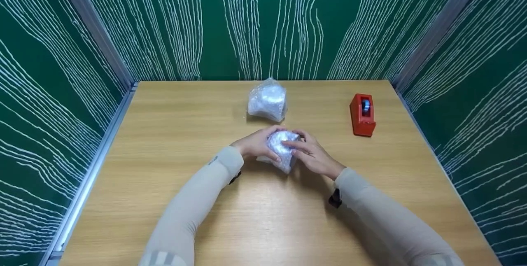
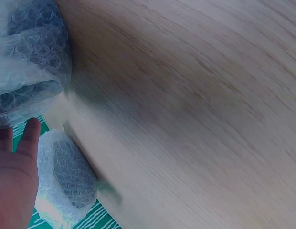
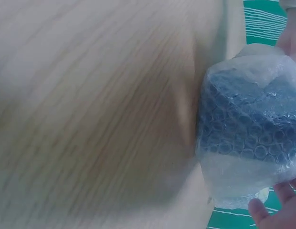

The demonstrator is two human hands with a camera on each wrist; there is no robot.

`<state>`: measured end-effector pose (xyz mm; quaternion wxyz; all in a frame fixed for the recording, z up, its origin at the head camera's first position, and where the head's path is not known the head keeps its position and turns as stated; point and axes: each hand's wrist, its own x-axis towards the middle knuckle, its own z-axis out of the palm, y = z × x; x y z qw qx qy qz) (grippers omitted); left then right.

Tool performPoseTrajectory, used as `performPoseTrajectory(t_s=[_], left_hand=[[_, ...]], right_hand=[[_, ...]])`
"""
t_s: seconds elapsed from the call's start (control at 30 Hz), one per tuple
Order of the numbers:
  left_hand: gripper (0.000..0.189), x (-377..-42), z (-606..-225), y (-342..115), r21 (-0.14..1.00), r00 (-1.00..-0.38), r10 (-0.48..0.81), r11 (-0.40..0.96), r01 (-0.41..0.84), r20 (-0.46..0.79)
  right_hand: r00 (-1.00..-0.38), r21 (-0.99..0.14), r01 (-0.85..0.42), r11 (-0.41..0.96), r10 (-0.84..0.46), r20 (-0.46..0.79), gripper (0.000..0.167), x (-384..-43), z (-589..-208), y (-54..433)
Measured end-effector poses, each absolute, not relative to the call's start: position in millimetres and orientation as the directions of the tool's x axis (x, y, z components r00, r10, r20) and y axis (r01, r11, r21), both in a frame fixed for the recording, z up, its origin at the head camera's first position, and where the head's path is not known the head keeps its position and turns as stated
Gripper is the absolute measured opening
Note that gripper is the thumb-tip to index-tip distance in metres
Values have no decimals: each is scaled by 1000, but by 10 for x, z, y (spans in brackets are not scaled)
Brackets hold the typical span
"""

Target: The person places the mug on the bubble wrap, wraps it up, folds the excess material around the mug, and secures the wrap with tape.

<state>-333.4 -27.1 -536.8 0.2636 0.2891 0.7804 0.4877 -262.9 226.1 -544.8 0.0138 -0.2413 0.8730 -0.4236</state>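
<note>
A bundle of clear bubble wrap point(image 1: 286, 164) sits between both hands near the middle of the table, its contents blurred by the wrap. My left hand point(image 1: 256, 143) grips its left side, fingers at the far edge and thumb on the near face. From the right, my right hand point(image 1: 316, 157) holds it too, index finger across the top and other fingers along the far right side. Close up, the left wrist view shows layered wrap folds on the bundle point(image 2: 36, 52). In the right wrist view, fingertips of the right hand point(image 3: 281, 212) touch the bundle's lower side point(image 3: 248, 129).
Behind the hands, a second bubble-wrapped bundle point(image 1: 266, 100) rests on the wooden table point(image 1: 185, 117). A red tape dispenser point(image 1: 363, 115) with a blue roll stands at the right. Green panels point(image 1: 210, 23) with white wavy lines enclose the table's back and sides.
</note>
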Motion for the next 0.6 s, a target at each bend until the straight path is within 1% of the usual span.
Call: performPoseTrajectory(t_s=[0.1, 0.17, 0.3, 0.4, 0.47, 0.5, 0.6], left_hand=[[106, -3337, -5340, -279, 925, -688, 712, 342, 166, -140], [107, -3340, -5319, -292, 926, -682, 717, 341, 161, -145], [111, -3364, -5291, -345, 884, -664, 731, 403, 238, -155], [109, -3388, -5253, -418, 843, -670, 724, 455, 286, -163], [101, -3410, -5217, -475, 839, -684, 716, 453, 301, -142], [93, -3425, -5199, -509, 836, -698, 706, 452, 311, -122], [66, -3474, -5152, -637, 808, -773, 633, 479, 342, -48]], right_hand=[[-895, -797, -385, 465, -400, 199, 42, -2675, -5431, 2302], [-913, -820, -348, 455, -364, 186, 44, -2710, -5410, 2337], [-951, -839, -233, 491, -296, 91, 49, -2791, -5358, 2418], [-967, -837, -146, 527, -255, 8, 52, -2879, -5306, 2490], [-972, -821, -138, 554, -236, 5, 53, -2953, -5261, 2533], [-974, -809, -137, 572, -225, 5, 52, -2992, -5238, 2557], [-981, -751, -159, 641, -187, 49, 51, -3116, -5186, 2631]])
